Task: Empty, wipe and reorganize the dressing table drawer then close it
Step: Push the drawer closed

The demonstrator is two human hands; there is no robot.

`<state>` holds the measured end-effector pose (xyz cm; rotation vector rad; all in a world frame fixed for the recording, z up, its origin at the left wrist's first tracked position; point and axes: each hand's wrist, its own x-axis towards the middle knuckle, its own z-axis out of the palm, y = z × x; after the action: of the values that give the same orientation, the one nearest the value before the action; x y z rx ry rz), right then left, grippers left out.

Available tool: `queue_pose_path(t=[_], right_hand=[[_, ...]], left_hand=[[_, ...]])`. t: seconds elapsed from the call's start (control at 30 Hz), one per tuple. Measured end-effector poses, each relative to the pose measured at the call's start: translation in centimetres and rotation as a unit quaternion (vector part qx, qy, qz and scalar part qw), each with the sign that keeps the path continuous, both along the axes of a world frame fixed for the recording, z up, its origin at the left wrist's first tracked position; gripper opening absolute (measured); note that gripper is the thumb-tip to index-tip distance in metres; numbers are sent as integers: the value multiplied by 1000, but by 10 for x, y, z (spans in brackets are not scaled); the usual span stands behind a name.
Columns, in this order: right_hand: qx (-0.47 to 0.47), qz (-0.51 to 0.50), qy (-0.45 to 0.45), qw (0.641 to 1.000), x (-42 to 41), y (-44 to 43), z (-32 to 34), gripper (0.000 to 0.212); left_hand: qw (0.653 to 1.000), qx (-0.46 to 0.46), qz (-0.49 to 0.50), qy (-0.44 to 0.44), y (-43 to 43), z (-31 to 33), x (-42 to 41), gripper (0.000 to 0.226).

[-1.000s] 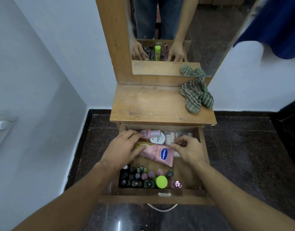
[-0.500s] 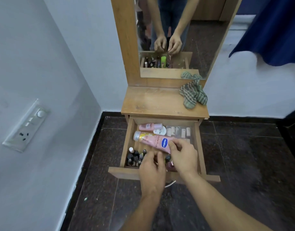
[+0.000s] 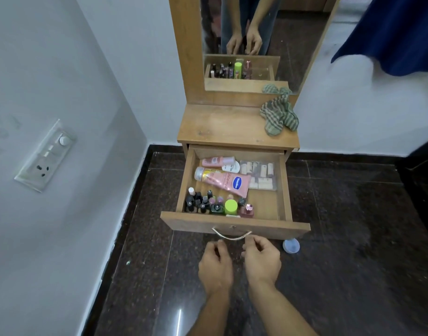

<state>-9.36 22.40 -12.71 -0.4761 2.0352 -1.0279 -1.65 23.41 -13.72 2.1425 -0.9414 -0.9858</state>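
Below the tabletop (image 3: pixel 220 127), the wooden drawer (image 3: pixel 284 190) is pulled out, its back edge cut off underneath. Inside the drawer, a pink tube (image 3: pixel 224 180) lies crosswise with its cap toward the drawer's left. Small bottles (image 3: pixel 203 202) stand upright front-left, labels unreadable. Just before the drawer's handle (image 3: pixel 231 235), the left hand (image 3: pixel 215 265) and right hand (image 3: pixel 262 259) are loosely curled, holding nothing.

The person's left hand (image 3: pixel 215 263) and right hand (image 3: pixel 261 259) are bare. So are both forearms (image 3: pixel 278 309), uncovered all the way to the lower edge of the view. The mirror (image 3: pixel 295 44) shows the legs in blue denim jeans (image 3: pixel 230 15), a dull, greyish wash, and the same arms bare there too.
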Motion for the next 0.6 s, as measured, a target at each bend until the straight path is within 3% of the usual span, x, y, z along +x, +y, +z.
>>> queue_pose_path(t=[0.13, 0.23, 0.33, 0.6], right_hand=[[85, 1, -37, 996, 4, -10, -29, 25], [84, -16, -61, 994, 6, -22, -35, 29], [79, -55, -108, 989, 5, -35, -35, 21], [103, -65, -103, 987, 6, -47, -53, 22]], left_hand=[[997, 70, -4, -13, -12, -9, 6, 33], [994, 109, 6, 17, -27, -17, 8, 44], [992, 114, -15, 53, -41, -23, 6, 46], [991, 110, -5, 77, -57, -36, 4, 31]])
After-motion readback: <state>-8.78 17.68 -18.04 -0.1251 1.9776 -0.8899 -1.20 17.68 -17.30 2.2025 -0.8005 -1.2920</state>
